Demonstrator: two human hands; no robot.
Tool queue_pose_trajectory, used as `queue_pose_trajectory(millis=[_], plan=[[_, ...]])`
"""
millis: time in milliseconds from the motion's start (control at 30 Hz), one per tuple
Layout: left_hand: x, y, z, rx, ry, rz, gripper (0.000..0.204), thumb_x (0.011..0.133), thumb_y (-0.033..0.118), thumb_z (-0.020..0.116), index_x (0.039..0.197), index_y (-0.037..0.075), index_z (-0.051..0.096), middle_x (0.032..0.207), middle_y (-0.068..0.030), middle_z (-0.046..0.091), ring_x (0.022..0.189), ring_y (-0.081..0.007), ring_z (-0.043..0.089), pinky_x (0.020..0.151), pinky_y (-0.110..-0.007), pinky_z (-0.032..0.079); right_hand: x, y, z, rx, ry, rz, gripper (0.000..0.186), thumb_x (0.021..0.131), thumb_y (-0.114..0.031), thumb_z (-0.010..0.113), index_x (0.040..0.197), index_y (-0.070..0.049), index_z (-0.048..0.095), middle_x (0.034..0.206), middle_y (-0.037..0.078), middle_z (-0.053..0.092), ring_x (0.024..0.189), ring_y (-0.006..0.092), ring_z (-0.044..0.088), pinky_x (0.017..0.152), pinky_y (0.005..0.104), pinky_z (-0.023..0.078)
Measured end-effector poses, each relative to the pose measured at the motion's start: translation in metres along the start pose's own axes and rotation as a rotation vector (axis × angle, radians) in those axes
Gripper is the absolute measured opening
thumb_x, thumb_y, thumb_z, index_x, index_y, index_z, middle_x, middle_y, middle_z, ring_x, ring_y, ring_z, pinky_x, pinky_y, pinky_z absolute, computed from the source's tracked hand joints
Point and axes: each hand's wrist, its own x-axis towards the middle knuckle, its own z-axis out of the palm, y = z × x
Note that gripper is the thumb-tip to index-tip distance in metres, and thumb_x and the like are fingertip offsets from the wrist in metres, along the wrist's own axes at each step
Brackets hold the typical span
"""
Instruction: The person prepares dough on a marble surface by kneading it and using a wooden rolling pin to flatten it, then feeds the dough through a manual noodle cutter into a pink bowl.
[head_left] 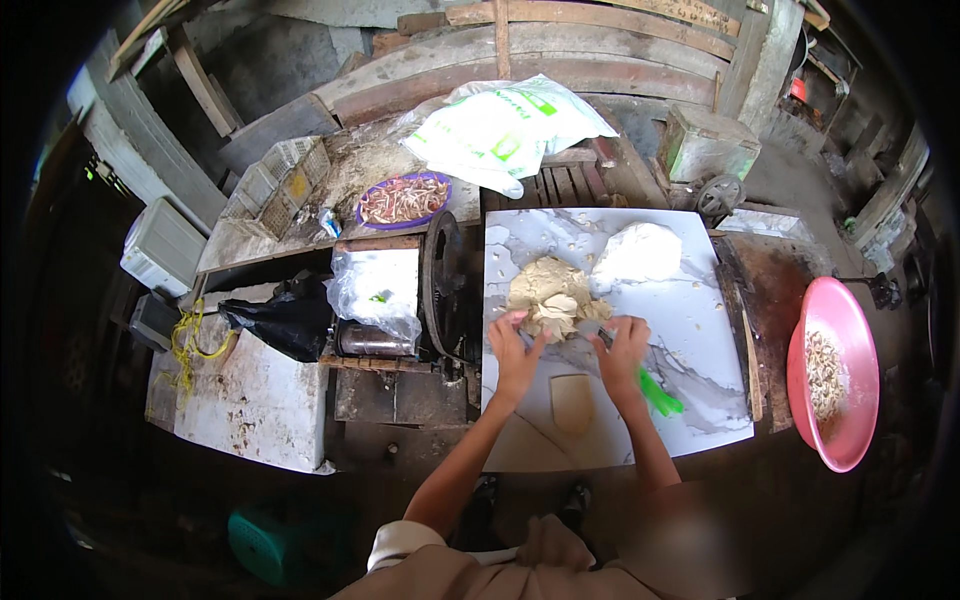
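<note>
My left hand [513, 345] presses the dough heap [552, 295] on the worktop [690, 330]; my right hand [622, 345] grips a green-handled knife [655, 390]. I'd cut slowly, fingers clear.

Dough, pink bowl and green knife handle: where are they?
dough [553, 290], head view, middle of the tan lump.
pink bowl [850, 340], head view, bare inner wall.
green knife handle [660, 393], head view, middle of the handle.
</note>
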Motion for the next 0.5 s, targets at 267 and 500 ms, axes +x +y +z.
queue_pose_trajectory(millis=[267,500], plan=[[-0.08,0.068,-0.036,-0.019,-0.435,0.091,0.043,0.079,0.007,0.06,0.118,0.002,0.043,0.11,-0.0184,0.049,0.108,-0.0328,0.045,0.095,-0.045,0.032,-0.044,0.028,-0.059,-0.369,-0.305,-0.107,0.043,0.073,-0.01,0.064,0.11,-0.007,0.043,0.103,0.013,0.044,0.102,0.0309,0.044,0.08,0.0422,0.039],[-0.14,0.092,-0.026,0.311,-0.534,0.238,0.058,0.083,0.017,0.058,0.133,0.004,0.031,0.135,-0.0158,0.035,0.128,-0.0297,0.03,0.106,-0.045,0.021,-0.043,0.056,-0.069,-0.347,-0.31,-0.309,0.036,0.08,-0.006,0.051,0.115,-0.005,0.041,0.101,0.016,0.049,0.092,0.0339,0.054,0.073,0.0413,0.047]])
